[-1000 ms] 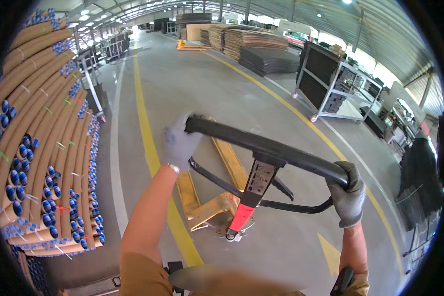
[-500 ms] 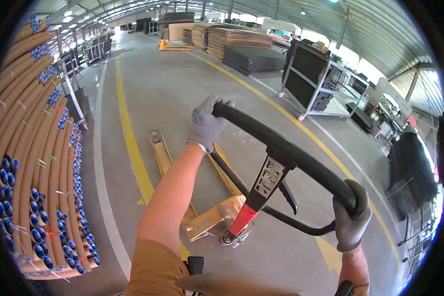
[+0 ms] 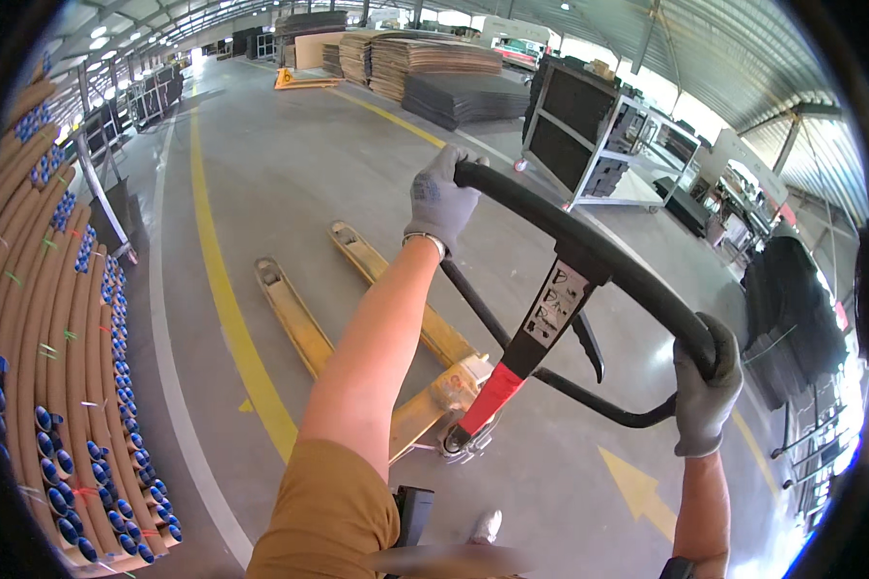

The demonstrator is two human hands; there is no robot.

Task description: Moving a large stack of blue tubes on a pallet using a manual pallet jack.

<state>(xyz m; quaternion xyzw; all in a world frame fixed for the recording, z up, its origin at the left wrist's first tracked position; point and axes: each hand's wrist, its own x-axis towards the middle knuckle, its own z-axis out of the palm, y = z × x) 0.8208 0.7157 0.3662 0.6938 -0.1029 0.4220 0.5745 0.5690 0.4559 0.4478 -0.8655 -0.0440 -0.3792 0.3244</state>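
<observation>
— Black rubber-like loop, red steel shaft, yellow steel forks: how do we describe the unit?

— We note a pallet jack (image 3: 377, 318) standing on the smooth grey concrete floor (image 3: 290, 164). Its handle loop (image 3: 589, 256) is a thick, rounded black bar bent into a closed bow. The tiller shaft (image 3: 497, 391) below it is flat-sided, black above and red near the base. The two forks (image 3: 294, 314) are long, flat yellow blades with scuffed, worn paint.

— How are our hands set?

— Our left hand (image 3: 439, 198), in a grey knit glove, has its grip wrapped tight around the far upper end of the loop. Our right hand (image 3: 705, 396), gloved alike, has its grip clenched on the near lower end. Both forearms are bare.

— Which way does it point?

— The long axis of the forks runs from the tiller base, near our shoe (image 3: 483, 526), away toward the upper left, tips farthest from us, roughly alongside the yellow floor line (image 3: 217, 280). The shaft leans back toward us.

— Surroundings?

— Brown cardboard tubes (image 3: 58, 357) with blue end caps are stacked at left; flat sheet stacks (image 3: 434, 63) and a wheeled rack (image 3: 599, 145) stand well apart, ahead.
</observation>
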